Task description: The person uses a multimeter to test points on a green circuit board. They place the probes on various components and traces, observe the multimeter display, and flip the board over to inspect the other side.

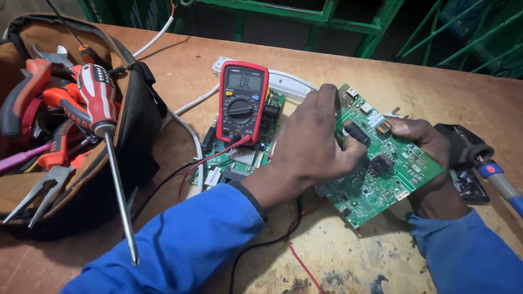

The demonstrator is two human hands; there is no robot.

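Green circuit board (389,163) sits tilted between both hands, raised off the tabletop (338,71) on its right side. Long axis runs from upper left down to lower right.

Right hand (430,142) grips the board's far right edge: thumb on top near the edge, the other fingers hidden underneath. It carries the board.

Left hand (310,147) comes in from the left, over the board's left half. Fingers (348,155) are pinched narrow on a black probe (357,133), tip pointing down and right onto the board's upper middle. Whether the tip actually touches a component or pad I cannot tell; the hand hides part of it.

Key relation: the probe point lies just right of the left fingers, and the rest of the board stretches further right and down from there. Left hand is the nearer one to any test point; right hand only holds.

Red multimeter (242,100) stands behind the left hand, resting on a second green board (234,155). Red lead (210,160) and black lead (261,245) run from it across the tabletop toward the sleeves.

Soldering iron (490,169), blue handle, lies just right of the right hand on a dark stand. Tool bag (71,125) at far left, well apart, with a red-handled screwdriver (101,114) sticking out over the tabletop. White cable (190,130) curves between bag and meter.
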